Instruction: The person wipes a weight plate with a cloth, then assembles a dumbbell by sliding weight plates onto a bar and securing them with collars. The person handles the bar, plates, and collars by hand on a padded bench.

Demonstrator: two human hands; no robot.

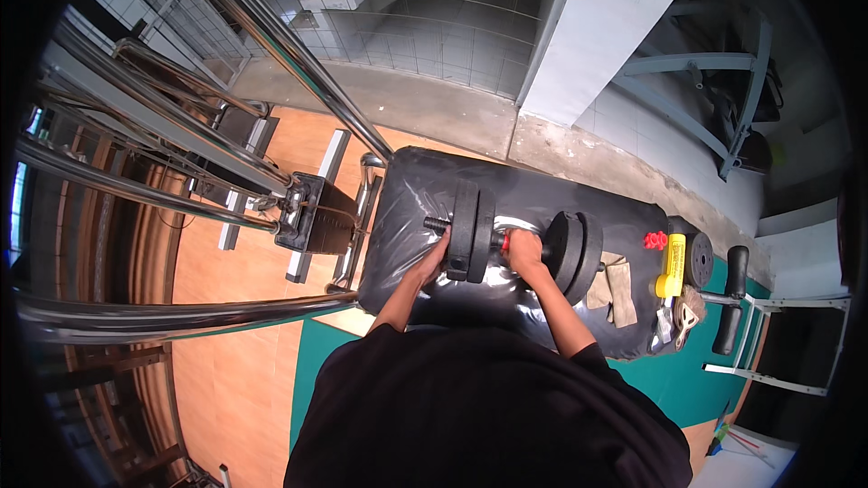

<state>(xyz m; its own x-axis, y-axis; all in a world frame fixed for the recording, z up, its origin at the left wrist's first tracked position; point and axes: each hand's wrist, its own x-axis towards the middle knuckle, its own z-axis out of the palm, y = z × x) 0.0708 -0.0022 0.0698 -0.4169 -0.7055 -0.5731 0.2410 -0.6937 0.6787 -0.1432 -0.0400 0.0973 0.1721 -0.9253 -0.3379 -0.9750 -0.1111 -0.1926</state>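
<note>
Dumbbell (568, 251), right grip (523, 251) curled round bar (496, 241), left grip (437, 258) against plate (459, 233)

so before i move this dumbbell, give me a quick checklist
1. Right hand on the bar between the plates: ok, closed around it beside a red part.
2. Left hand grip: cannot tell; it is at the left-end plates, fingers partly hidden.
3. Nut on the left threaded end: not ok, none shows outside the plates.
4. Right-end plates secured: cannot tell, the fastening is not clear.
5. Space by the right-end plates: not ok, beige cloth lies close beside them.
6. Yellow container away from both hands: ok, at the right end of the bench.
</note>
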